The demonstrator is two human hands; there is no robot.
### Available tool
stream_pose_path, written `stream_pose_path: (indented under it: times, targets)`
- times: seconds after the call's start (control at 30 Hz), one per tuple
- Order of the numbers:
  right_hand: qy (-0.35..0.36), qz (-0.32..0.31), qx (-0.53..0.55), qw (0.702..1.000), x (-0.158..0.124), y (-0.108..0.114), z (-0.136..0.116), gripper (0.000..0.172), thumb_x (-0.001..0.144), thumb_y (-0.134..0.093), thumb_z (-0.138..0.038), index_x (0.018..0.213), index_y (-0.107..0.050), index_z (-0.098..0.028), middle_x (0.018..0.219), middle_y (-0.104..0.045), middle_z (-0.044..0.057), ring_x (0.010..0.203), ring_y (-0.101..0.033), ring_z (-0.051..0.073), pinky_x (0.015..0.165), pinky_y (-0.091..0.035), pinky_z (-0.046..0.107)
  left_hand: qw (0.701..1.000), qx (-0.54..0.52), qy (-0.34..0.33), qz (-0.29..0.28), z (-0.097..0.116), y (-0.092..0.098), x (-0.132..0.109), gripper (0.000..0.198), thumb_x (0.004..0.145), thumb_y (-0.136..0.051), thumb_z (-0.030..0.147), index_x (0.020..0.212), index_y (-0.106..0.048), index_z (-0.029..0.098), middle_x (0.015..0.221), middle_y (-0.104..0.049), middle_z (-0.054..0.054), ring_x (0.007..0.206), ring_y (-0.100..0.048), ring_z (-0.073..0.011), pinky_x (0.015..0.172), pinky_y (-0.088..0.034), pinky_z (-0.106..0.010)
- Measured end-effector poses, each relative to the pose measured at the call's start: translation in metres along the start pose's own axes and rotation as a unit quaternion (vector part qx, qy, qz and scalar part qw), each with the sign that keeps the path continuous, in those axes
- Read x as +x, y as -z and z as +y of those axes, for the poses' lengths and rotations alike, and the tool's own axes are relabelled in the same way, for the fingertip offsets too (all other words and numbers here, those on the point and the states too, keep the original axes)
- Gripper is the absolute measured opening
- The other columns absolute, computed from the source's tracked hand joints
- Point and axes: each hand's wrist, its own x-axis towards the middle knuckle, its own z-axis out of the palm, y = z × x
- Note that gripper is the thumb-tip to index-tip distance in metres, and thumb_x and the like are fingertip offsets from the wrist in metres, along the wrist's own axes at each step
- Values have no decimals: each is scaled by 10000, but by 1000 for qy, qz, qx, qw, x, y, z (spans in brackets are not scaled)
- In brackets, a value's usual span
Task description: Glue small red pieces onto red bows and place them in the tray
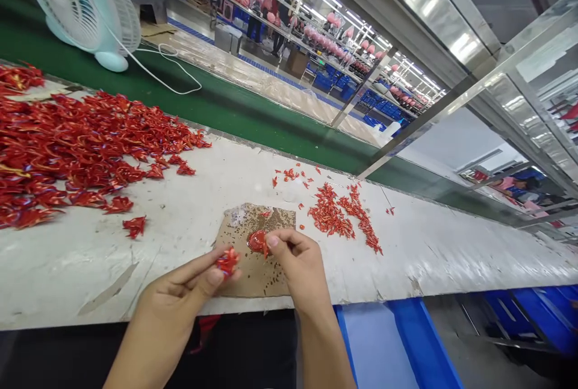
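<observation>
Between the fingers and thumb of my left hand (185,292) is a small red spiky figure (228,261) with a bluish patch. My right hand (300,265) pinches a small red piece (266,249) at the edge of a red glossy puddle (256,239). That puddle lies on a brown cardboard sheet (253,277) speckled with dark spots. Past my right hand are loose small red pieces (329,214) in two clusters. A single red spiky figure (134,226) rests to the left, near a large heap of similar figures (81,142).
A light blue fan (81,9) stands at the back left, its white cord (167,79) trailing over a green belt (253,112). Metal posts (379,160) rise behind the white tabletop (428,238). Below the front edge is a blue bin (406,341).
</observation>
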Motion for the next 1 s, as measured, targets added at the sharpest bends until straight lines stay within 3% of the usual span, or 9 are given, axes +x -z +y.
stream_pose_path:
  times: [0.1, 0.2, 0.4, 0.87, 1.0]
  targets:
    - [63, -44, 65, 995, -15, 0, -17, 156, 853, -731, -383, 836, -729, -228, 899, -671, 28, 851, -608, 181, 784, -491, 306, 993, -59, 58, -88, 15, -21, -9, 488, 793, -765, 413, 1229, -679, 213, 1143, -730, -80, 904, -725, -192, 916, -574, -267]
    - [90, -105, 92, 986, -26, 1, -26, 132, 867, -723, -368, 826, -720, -243, 1045, -685, 56, 1001, -627, 224, 910, -498, 381, 982, -119, 46, -136, 26, -35, -16, 420, 782, -782, 389, 1152, -728, 197, 995, -758, -88, 814, -712, -172, 821, -592, -254]
    - [82, -123, 88, 985, -39, 6, -24, 109, 876, -712, -358, 839, -721, -256, 1023, -690, 57, 962, -635, 221, 916, -510, 401, 959, -191, 58, -199, 25, -40, -23, 363, 819, -745, 387, 1124, -744, 191, 882, -755, -87, 771, -708, -159, 779, -587, -234]
    - [103, -94, 79, 987, -46, 1, -10, 147, 864, -731, -395, 823, -725, -253, 990, -663, 52, 923, -625, 212, 881, -499, 374, 960, -173, 53, -213, 20, -40, -29, 269, 881, -673, 366, 1071, -762, 197, 855, -738, -63, 776, -682, -132, 776, -566, -210]
    - [132, -52, 55, 988, -50, -7, -2, 108, 899, -694, -361, 884, -715, -256, 964, -656, 46, 942, -620, 207, 888, -487, 364, 973, -107, 72, -194, 17, -35, -27, 330, 863, -688, 408, 1131, -739, 220, 825, -709, -46, 754, -659, -133, 735, -575, -229]
